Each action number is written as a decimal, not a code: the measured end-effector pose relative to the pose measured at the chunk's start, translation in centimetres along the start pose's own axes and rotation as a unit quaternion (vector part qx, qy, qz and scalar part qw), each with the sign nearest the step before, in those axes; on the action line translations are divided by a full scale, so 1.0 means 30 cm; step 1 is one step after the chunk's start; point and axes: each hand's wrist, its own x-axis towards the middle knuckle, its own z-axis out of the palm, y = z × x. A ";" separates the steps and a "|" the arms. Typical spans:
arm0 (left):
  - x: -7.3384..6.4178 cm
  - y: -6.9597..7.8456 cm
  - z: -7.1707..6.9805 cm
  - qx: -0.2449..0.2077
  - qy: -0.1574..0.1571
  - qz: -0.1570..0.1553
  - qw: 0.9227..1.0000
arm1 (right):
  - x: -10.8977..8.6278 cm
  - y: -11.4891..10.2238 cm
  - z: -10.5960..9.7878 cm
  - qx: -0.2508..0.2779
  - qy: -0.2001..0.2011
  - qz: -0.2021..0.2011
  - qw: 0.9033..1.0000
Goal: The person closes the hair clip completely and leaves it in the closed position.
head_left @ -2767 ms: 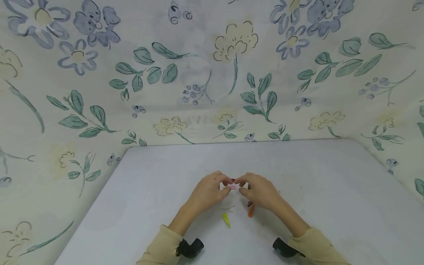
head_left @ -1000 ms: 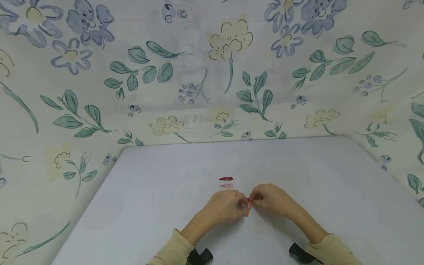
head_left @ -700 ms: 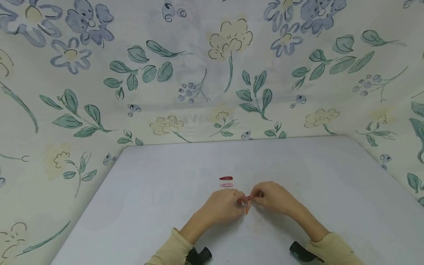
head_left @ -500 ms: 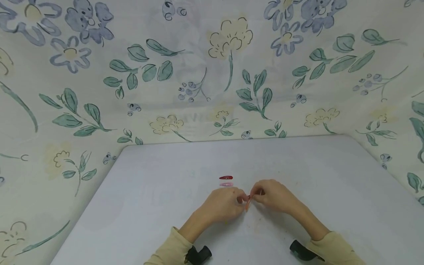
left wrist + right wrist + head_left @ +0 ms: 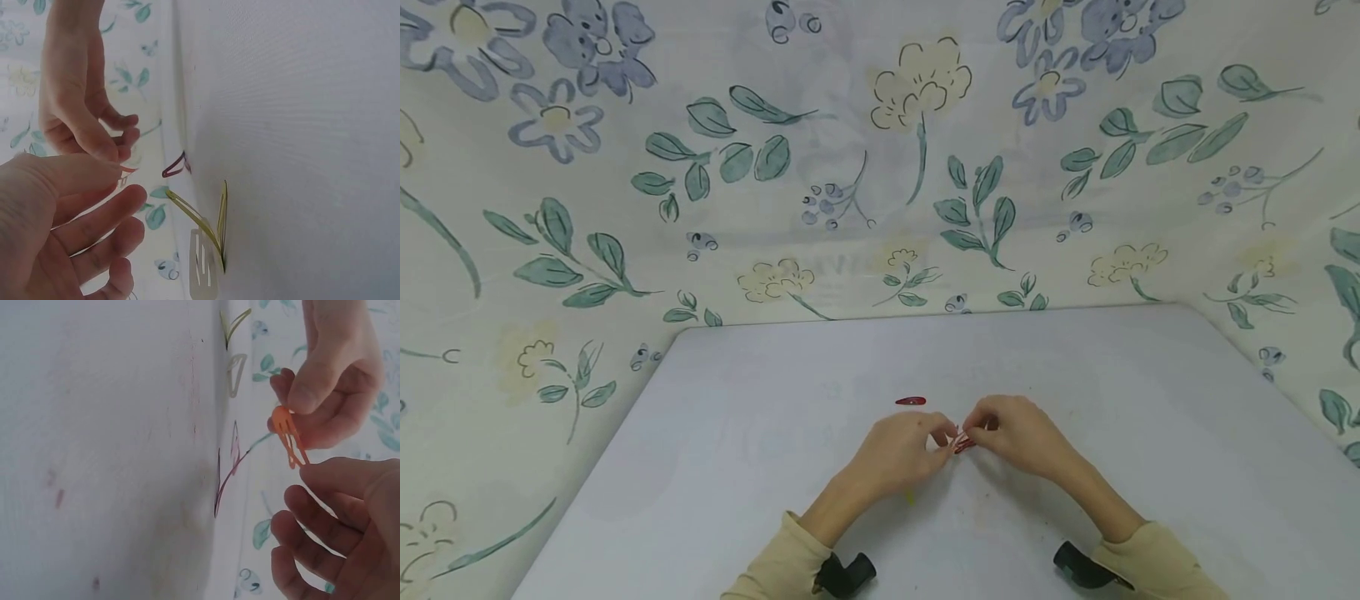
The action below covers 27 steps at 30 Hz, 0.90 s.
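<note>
An orange snap hair clip (image 5: 283,419) is held between both hands. At its wide end, my left hand (image 5: 898,450) pinches it with the thumb and a finger. My right hand (image 5: 1018,437) has its thumb and fingertip at the narrow legs, the other fingers loosely bent. Below the fingertips a dark red clip (image 5: 220,499) stands sprung apart in a V on the white table. A yellow-green clip (image 5: 220,240), also sprung apart, and a pale cream clip (image 5: 203,269) lie under my left hand. A red clip (image 5: 911,401) lies beyond the left hand.
The white table (image 5: 760,383) reaches back to a flowered cloth (image 5: 850,283) that rises behind it and at both sides. Black wrist cameras (image 5: 844,575) hang below the beige sleeves (image 5: 778,558). Small dark specks dot the tabletop.
Both hands came from the red and pink clips towards me, took up the orange clip, and have since shifted slightly away from me. The left hand now hides the pink clip.
</note>
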 end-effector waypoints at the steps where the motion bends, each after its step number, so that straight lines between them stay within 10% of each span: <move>1: 0.001 -0.001 -0.001 -0.002 0.003 -0.001 1.000 | 0.001 -0.001 0.001 0.001 0.004 -0.001 1.000; 17: 0.004 -0.022 -0.033 -0.023 0.077 -0.006 0.997 | 0.008 -0.026 0.015 0.046 0.049 -0.008 0.998; 27: 0.001 -0.031 -0.047 -0.117 0.086 -0.010 0.989 | 0.011 -0.030 0.016 0.033 0.062 -0.012 0.997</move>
